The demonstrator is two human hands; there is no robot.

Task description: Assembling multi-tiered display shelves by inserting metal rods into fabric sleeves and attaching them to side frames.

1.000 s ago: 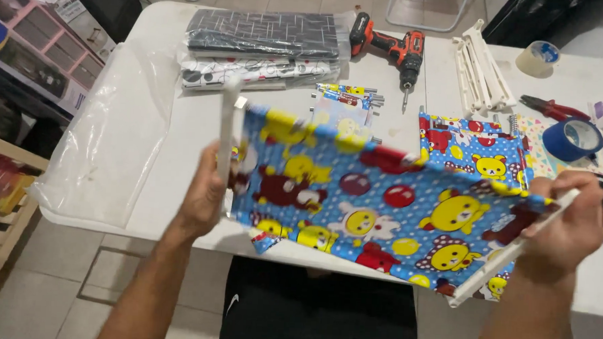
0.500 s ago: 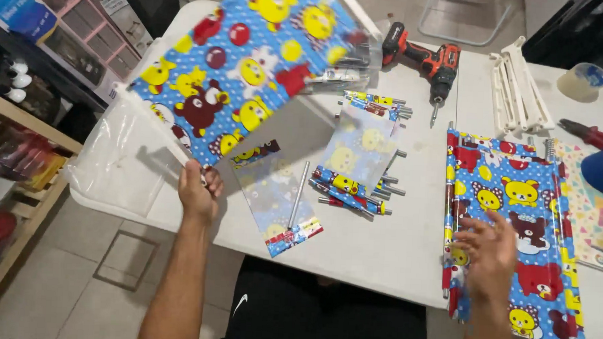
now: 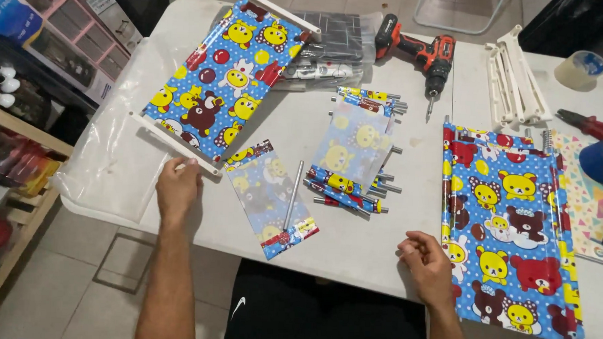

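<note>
Head view shows me a white bench (image 3: 352,246) from above, with both of my hands down low on it. My left hand (image 3: 176,188) rests on the bench, and its fingers touch the white bar (image 3: 174,143) at the near end of a cloth panel (image 3: 227,78). That hand is not gripping the bar, it only lies on it. The panel is blue with bears on it, lies flat at a slant, and has a second white bar at its far end. My right hand (image 3: 427,263) is loosely curled, holds nothing, and sits just beside a bigger cloth sheet (image 3: 509,226) of the same print on the right. Between my hands lie a clear bag (image 3: 270,198) with a metal rod on it and a heap of wrapped rods (image 3: 360,152). Farther back I see a drill (image 3: 422,53) and some spare white bars (image 3: 519,81). Two rolls of tape and red pliers (image 3: 591,124) lie on the far right.

I think one panel is done, since it has a bar at both ends. The rods and spare bars are loose, so much seems left.
</note>
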